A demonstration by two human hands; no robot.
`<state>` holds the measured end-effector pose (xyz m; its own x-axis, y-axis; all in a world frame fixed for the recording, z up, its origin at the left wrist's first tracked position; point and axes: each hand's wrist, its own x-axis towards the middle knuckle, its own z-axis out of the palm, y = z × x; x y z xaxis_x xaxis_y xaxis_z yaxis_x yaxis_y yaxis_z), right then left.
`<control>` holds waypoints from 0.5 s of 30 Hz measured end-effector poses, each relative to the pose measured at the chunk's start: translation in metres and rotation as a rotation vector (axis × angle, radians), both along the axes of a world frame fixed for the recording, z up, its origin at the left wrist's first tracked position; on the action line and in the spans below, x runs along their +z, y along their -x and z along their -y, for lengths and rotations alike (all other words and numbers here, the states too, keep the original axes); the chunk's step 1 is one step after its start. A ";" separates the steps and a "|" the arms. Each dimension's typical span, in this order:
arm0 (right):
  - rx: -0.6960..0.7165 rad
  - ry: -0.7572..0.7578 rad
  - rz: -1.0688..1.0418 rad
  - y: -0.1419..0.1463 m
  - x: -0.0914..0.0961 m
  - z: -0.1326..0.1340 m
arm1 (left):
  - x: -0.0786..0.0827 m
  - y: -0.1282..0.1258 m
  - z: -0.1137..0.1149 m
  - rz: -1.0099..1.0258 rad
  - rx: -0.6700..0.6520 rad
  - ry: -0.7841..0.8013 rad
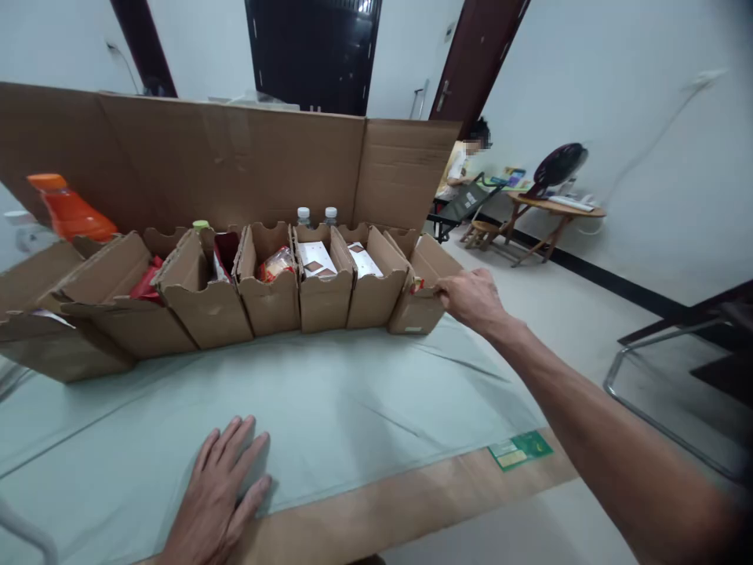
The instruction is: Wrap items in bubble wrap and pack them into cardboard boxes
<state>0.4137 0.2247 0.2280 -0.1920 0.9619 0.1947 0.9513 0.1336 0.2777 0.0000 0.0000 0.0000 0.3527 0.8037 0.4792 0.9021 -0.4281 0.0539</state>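
My right hand (472,300) grips the front right edge of the rightmost cardboard box (415,312), its fingers curled over the rim. A bit of red and yellow packaging shows inside that box. My left hand (220,490) lies flat on the pale green cloth (318,392), fingers stretched out, holding nothing. Several open cardboard boxes stand in a row beyond it. White cartons (318,259) sit in two of them, a clear and red food packet (278,264) in another, and a red package (147,280) further left.
Behind the boxes rises a tall cardboard panel (235,165). An orange-capped bottle (70,208) leans at the left, and two clear bottles stand behind the row. A green card (522,450) lies at the table's front edge. A person sits in the background near a folding wooden table (558,206).
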 end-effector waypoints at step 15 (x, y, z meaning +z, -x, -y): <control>0.325 0.339 -0.193 0.156 0.043 0.050 | 0.008 -0.004 0.004 0.229 0.034 0.064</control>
<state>0.2582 0.1751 0.2708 -0.4830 0.8738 -0.0567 0.8754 0.4832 -0.0095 0.0041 -0.0035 0.0078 0.2131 0.8443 0.4917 0.8771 -0.3870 0.2844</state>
